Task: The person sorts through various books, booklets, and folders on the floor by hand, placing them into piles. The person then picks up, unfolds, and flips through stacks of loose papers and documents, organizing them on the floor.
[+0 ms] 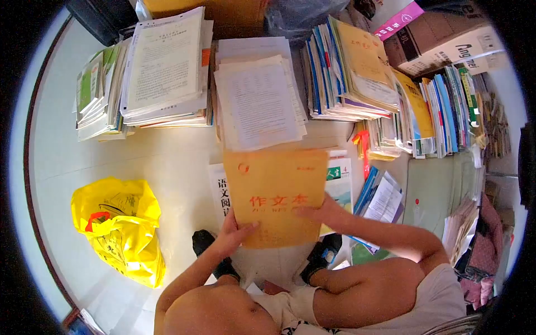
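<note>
Between my two hands is an orange-brown booklet [277,195] with red printed characters on its cover, held up above the floor. My left hand [237,231] grips its lower left edge, with the thumb on the front. My right hand [324,211] holds the right edge, thumb also on the cover. The fingers behind the booklet are hidden. Below and behind it lie a white magazine [219,187] at the left and a green-and-white magazine [341,173] at the right, both partly covered by the booklet.
Paper stacks stand at the back: tall left stack [164,67], middle stack [259,103], right stack [357,61]. A yellow plastic bag [120,234] sits on the left floor. Books [446,111], a cardboard box [446,44] and a green case [430,195] are at the right.
</note>
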`<action>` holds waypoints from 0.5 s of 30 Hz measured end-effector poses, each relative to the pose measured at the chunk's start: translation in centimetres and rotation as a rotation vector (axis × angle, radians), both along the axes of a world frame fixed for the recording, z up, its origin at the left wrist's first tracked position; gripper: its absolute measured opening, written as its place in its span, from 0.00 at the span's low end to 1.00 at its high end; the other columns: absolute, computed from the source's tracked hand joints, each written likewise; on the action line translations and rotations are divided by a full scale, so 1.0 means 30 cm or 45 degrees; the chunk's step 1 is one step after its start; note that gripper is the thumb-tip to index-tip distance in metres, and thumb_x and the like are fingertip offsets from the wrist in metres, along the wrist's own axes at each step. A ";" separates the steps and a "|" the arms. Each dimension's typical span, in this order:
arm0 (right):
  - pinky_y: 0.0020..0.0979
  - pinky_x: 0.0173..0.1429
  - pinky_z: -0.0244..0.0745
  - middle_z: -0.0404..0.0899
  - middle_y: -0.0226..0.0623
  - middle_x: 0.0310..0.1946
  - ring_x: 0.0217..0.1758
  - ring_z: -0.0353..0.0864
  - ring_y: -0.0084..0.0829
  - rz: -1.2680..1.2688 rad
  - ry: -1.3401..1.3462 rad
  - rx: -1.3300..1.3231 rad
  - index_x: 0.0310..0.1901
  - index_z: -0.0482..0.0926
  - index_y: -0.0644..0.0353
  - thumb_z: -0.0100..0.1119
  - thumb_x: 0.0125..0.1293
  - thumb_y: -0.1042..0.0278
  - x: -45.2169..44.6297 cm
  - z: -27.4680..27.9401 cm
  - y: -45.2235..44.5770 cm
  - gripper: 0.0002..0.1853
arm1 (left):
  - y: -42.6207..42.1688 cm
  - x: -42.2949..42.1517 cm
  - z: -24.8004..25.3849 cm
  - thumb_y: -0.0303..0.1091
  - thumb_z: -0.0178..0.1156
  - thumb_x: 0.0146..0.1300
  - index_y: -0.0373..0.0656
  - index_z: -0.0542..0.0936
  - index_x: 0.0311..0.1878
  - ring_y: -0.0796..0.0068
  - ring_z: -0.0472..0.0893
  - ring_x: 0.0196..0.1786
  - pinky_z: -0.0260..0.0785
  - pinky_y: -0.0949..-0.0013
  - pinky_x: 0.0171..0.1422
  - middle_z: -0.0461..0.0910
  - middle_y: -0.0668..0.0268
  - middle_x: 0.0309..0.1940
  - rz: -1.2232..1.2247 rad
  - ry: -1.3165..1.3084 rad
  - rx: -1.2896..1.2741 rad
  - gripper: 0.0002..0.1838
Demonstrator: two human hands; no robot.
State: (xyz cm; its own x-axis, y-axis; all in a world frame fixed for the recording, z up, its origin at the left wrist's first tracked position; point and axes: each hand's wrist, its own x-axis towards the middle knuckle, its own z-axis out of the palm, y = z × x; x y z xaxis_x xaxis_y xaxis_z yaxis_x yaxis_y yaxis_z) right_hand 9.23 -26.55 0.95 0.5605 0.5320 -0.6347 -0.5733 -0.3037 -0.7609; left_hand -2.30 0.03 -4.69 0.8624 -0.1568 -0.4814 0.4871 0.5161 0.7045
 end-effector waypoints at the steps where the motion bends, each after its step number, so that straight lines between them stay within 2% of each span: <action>1: 0.35 0.64 0.73 0.80 0.37 0.57 0.59 0.78 0.30 -0.109 0.117 0.043 0.64 0.72 0.60 0.70 0.63 0.64 -0.067 -0.079 -0.015 0.29 | -0.011 -0.037 -0.031 0.23 0.64 0.64 0.41 0.59 0.71 0.70 0.71 0.65 0.67 0.62 0.68 0.71 0.62 0.63 0.019 0.075 -0.088 0.34; 3: 0.36 0.63 0.74 0.81 0.39 0.55 0.58 0.79 0.33 -0.224 0.232 0.082 0.64 0.72 0.59 0.71 0.61 0.63 -0.145 -0.178 -0.011 0.30 | -0.024 -0.089 -0.078 0.23 0.63 0.64 0.42 0.58 0.71 0.70 0.72 0.64 0.67 0.63 0.68 0.72 0.62 0.62 0.007 0.098 -0.030 0.35; 5: 0.33 0.61 0.73 0.81 0.35 0.55 0.57 0.77 0.26 -0.147 0.151 0.004 0.61 0.75 0.62 0.68 0.65 0.64 -0.189 -0.238 0.029 0.25 | -0.022 -0.126 -0.094 0.23 0.63 0.64 0.42 0.57 0.72 0.69 0.72 0.64 0.68 0.63 0.67 0.72 0.61 0.62 -0.003 0.125 0.037 0.36; 6: 0.33 0.61 0.73 0.81 0.35 0.55 0.57 0.77 0.26 -0.152 0.154 0.006 0.61 0.75 0.62 0.68 0.65 0.64 -0.196 -0.251 0.040 0.25 | -0.019 -0.142 -0.096 0.23 0.64 0.64 0.42 0.57 0.72 0.69 0.72 0.64 0.68 0.63 0.67 0.72 0.61 0.62 0.033 0.159 0.018 0.36; 8: 0.33 0.61 0.73 0.81 0.36 0.55 0.56 0.78 0.27 0.189 -0.118 -0.153 0.61 0.75 0.63 0.67 0.65 0.63 -0.200 -0.272 0.050 0.25 | -0.009 -0.174 -0.115 0.23 0.64 0.64 0.42 0.56 0.72 0.68 0.72 0.64 0.68 0.63 0.67 0.72 0.61 0.62 0.067 0.192 0.001 0.37; 9: 0.33 0.61 0.73 0.81 0.36 0.55 0.56 0.78 0.27 0.185 -0.117 -0.150 0.61 0.75 0.63 0.67 0.65 0.63 -0.202 -0.273 0.056 0.25 | -0.002 -0.198 -0.143 0.24 0.64 0.64 0.42 0.57 0.71 0.68 0.72 0.64 0.69 0.62 0.66 0.72 0.60 0.62 0.057 0.173 0.068 0.36; 15: 0.34 0.60 0.73 0.80 0.39 0.55 0.56 0.78 0.29 0.221 0.242 -0.166 0.62 0.75 0.64 0.64 0.68 0.61 -0.175 -0.288 0.096 0.24 | -0.005 -0.265 -0.347 0.26 0.63 0.65 0.39 0.63 0.67 0.65 0.75 0.61 0.70 0.62 0.63 0.75 0.59 0.59 0.029 0.139 0.369 0.30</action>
